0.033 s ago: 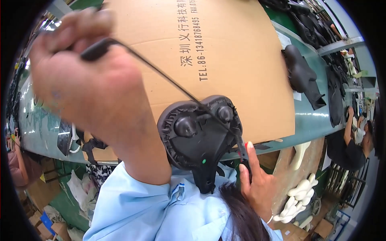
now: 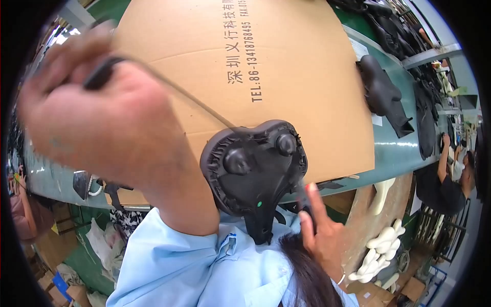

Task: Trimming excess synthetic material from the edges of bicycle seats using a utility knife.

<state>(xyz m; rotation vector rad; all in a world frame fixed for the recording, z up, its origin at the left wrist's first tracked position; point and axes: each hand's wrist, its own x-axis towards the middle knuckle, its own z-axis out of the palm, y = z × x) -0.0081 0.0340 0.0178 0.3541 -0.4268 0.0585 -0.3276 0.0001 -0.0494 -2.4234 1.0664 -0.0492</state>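
A black bicycle saddle (image 2: 261,174) lies underside up against my lap and the table edge, its nose toward me. Gathered black cover material rings its rim, and two round bumps stand on its wide end. At the far left, my left hand (image 2: 97,107), blurred, is closed on a thin black strip (image 2: 184,94). This strip stretches taut down to the far rim of the saddle. Beside the saddle's right edge, my right hand (image 2: 327,240) grips a dark-handled knife (image 2: 304,199) with its index finger laid along it; the blade is smeared by motion.
A large cardboard sheet (image 2: 302,97) covers much of the green table (image 2: 396,153). Another black saddle cover (image 2: 378,87) lies at the right. Pale saddle-shaped pieces (image 2: 376,256) are piled low on the right. Another person (image 2: 445,184) works at far right.
My left hand has moved left with the strip. The strip ran across the saddle to the blade before; now it shows only to the far rim. The knife has shifted slightly left.
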